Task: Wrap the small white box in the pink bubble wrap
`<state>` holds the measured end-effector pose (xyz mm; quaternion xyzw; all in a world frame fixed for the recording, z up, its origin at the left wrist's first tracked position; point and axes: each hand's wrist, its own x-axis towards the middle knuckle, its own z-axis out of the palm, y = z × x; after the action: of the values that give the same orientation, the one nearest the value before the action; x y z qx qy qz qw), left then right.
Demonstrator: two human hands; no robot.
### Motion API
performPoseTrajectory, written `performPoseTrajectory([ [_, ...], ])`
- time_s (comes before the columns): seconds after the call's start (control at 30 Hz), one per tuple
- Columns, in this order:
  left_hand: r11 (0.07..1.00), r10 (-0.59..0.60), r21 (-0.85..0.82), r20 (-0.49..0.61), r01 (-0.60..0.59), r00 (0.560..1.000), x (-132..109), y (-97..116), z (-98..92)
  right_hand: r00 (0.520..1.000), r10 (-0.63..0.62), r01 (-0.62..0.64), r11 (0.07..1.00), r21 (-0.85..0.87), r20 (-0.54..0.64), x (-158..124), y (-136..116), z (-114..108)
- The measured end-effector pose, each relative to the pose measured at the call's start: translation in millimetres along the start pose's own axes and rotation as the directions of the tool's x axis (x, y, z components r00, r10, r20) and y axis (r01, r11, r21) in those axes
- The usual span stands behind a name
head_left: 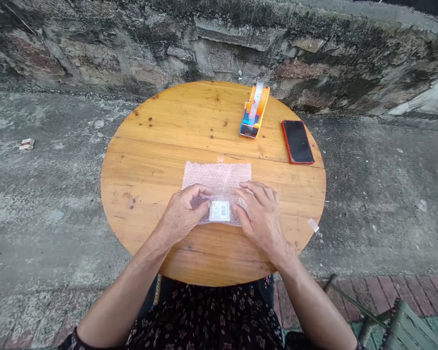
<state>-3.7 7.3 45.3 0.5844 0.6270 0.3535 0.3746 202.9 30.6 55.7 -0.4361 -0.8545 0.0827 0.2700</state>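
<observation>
A pinkish, clear sheet of bubble wrap (219, 174) lies flat on the round wooden table in front of me. Near its close edge sits a small white box (219, 211) with a printed label and barcode, apparently partly under a layer of the wrap. My left hand (186, 209) is at the box's left side, its thumb by the box edge and curled fingers on the wrap. On the other side, my right hand (261, 209) has its thumb and bent fingers on the wrap beside the box. Some fingertips are hard to make out against the wrap.
An orange and blue tape dispenser (254, 112) stands at the back right of the table (160, 146). Further right lies a red-cased phone (298, 142). Tape pieces stick at the right table edge (313, 225) and behind the wrap. A stone wall (219, 48) rises behind.
</observation>
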Motion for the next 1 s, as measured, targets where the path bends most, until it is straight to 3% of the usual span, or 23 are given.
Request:
performPoseTrajectory([
  [0.1,1.000,0.007,-0.002,0.004,-0.007,1.000,0.1,-1.6,0.0,0.991,-0.114,0.114,0.993,-0.005,-0.066,-11.8,-16.2,-4.3],
  [0.23,1.000,0.005,0.007,-0.006,-0.005,1.000,0.1,-1.5,0.7,0.963,-0.259,0.261,0.965,-0.025,0.078,-21.6,-25.9,3.8],
  [0.33,1.000,-0.014,0.000,0.006,0.014,1.000,1.0,0.1,0.3,0.951,-0.250,0.268,0.960,-0.086,0.181,-21.7,-24.3,11.1],
  [0.47,0.999,-0.044,0.007,0.010,0.044,0.999,3.1,-3.1,-6.4,0.947,-0.225,0.256,0.960,-0.113,0.231,-18.9,-24.1,12.6],
  [0.57,0.992,-0.022,0.122,-0.114,0.036,0.993,-3.2,-10.7,-18.4,0.948,-0.222,0.252,0.961,-0.115,0.229,-17.0,-26.3,11.3],
  [0.67,0.966,-0.009,0.244,-0.315,0.090,0.949,-26.2,-18.2,-32.4,0.950,-0.220,0.251,0.961,-0.120,0.223,-15.7,-27.2,11.1],
  [0.77,0.956,-0.181,0.125,-0.459,0.265,0.870,-62.9,-21.7,-38.3,0.950,-0.224,0.254,0.959,-0.123,0.217,-15.3,-26.4,11.4],
  [0.83,0.927,-0.371,-0.102,-0.400,0.362,0.838,-86.2,-21.1,-34.2,0.950,-0.225,0.256,0.959,-0.124,0.218,-15.5,-25.8,11.6],
  [0.87,0.888,-0.452,-0.241,-0.305,0.391,0.838,-95.3,-20.0,-30.1,0.949,-0.225,0.257,0.958,-0.128,0.222,-15.6,-25.5,11.6],
  [0.93,0.728,-0.576,-0.505,-0.084,0.463,0.813,-105.7,-16.0,-20.1,0.944,-0.227,0.265,0.954,-0.142,0.238,-15.5,-25.5,11.6],
  [1.0,0.511,-0.635,-0.675,0.120,0.532,0.763,-105.8,-10.6,-11.5,0.938,-0.230,0.276,0.948,-0.160,0.260,-14.7,-25.9,11.2],
])
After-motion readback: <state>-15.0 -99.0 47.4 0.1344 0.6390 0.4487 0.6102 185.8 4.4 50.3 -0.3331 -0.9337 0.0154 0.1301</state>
